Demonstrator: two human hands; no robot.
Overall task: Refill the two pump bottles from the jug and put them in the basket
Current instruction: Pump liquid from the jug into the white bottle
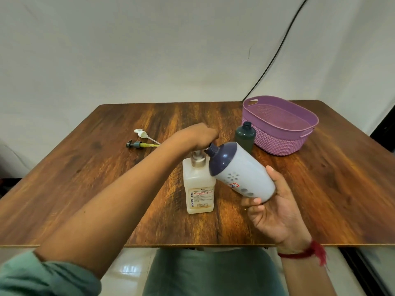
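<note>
A cream square jug (198, 189) with a printed label stands upright mid-table, and my left hand (196, 135) is closed over its pump head from above. My right hand (275, 210) grips the base of a white bottle with a dark blue top (241, 174). The bottle is tilted left, its open neck against the jug's pump spout. A dark green bottle (245, 136) without a pump stands upright, close to the purple basket (284, 144) at the back right. Nothing shows inside the basket.
Two loose pump heads with dip tubes lie at the back left of the wooden table (106, 178), one white (141, 133) and one dark (136, 144). A black cable (277, 50) hangs down the wall behind the basket. The table's near edge is right above my lap.
</note>
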